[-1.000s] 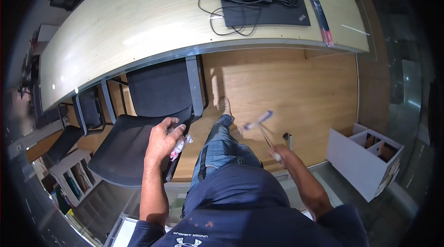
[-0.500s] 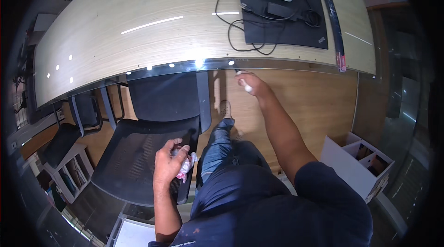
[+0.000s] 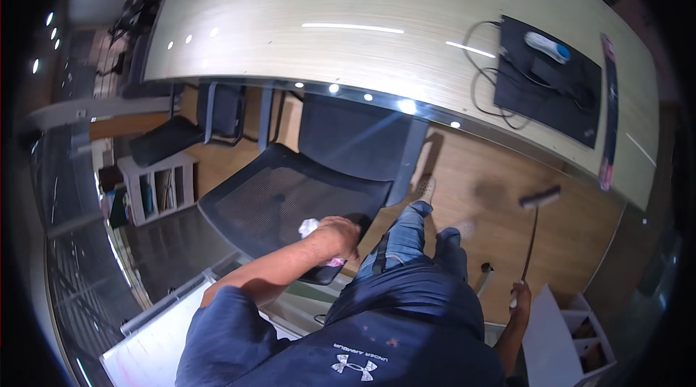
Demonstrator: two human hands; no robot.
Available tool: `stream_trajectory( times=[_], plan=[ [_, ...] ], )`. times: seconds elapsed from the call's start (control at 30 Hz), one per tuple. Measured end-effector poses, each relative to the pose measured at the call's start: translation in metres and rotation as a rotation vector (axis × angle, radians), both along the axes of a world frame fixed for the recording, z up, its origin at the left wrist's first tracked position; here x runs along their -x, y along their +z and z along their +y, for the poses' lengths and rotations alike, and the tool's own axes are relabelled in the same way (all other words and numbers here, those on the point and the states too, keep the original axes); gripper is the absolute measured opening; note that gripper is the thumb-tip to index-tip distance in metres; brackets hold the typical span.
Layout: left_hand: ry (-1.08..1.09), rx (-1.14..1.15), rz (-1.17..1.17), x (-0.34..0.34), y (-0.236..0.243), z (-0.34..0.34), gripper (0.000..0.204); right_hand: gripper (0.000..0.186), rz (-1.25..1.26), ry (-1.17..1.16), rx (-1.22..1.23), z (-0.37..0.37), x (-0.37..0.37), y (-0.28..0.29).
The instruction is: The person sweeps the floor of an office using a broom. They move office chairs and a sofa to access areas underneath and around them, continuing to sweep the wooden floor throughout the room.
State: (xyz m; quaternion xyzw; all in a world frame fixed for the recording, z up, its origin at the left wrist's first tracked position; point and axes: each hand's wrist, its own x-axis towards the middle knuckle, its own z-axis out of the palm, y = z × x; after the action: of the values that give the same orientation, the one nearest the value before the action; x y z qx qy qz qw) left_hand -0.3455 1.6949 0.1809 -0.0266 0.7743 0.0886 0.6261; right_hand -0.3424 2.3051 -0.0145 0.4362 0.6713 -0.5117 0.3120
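My left hand [image 3: 338, 238] is closed round a crumpled white and pink wad [image 3: 309, 227], a cloth or plastic bag; I cannot make out which. It hovers over the mesh seat of a black chair [image 3: 268, 188]. At the lower right, my right hand [image 3: 519, 296] grips the pale handle end of a long, thin, T-shaped squeegee [image 3: 534, 231]. Its short dark head with a pale edge points away from me, above the wooden floor and apart from the table. The fingers of my left hand are partly hidden.
A long glass-edged table [image 3: 348, 53] spans the far side. On it lie a closed dark laptop [image 3: 540, 115] with a charger and cable, a white and blue device [image 3: 547, 47] and a long narrow package [image 3: 607, 111]. White shelf units [image 3: 554, 336] stand right and left; another chair [image 3: 170, 139] stands left.
My right hand has drawn back from the table edge to my right side, bringing the squeegee into full view. My left hand has swung inward with the wad. The view has shifted left.
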Motion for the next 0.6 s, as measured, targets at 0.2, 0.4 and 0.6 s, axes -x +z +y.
stream_trajectory(
  times=[0.2,0.4,0.6],
  plan=[
    [-0.031,0.175,-0.136,0.007,-0.001,0.028,0.048,0.009,-0.038,-0.019,-0.218,0.180,-0.092,-0.039],
    [0.015,0.027,0.162,0.053,-0.022,0.076,0.064,0.021,0.459,0.492,-0.695,0.314,-0.118,-0.146],
    [0.156,0.028,0.330,0.085,-0.002,0.205,0.070,0.034,0.117,0.529,-0.193,0.036,0.021,-0.187]
  ],
)
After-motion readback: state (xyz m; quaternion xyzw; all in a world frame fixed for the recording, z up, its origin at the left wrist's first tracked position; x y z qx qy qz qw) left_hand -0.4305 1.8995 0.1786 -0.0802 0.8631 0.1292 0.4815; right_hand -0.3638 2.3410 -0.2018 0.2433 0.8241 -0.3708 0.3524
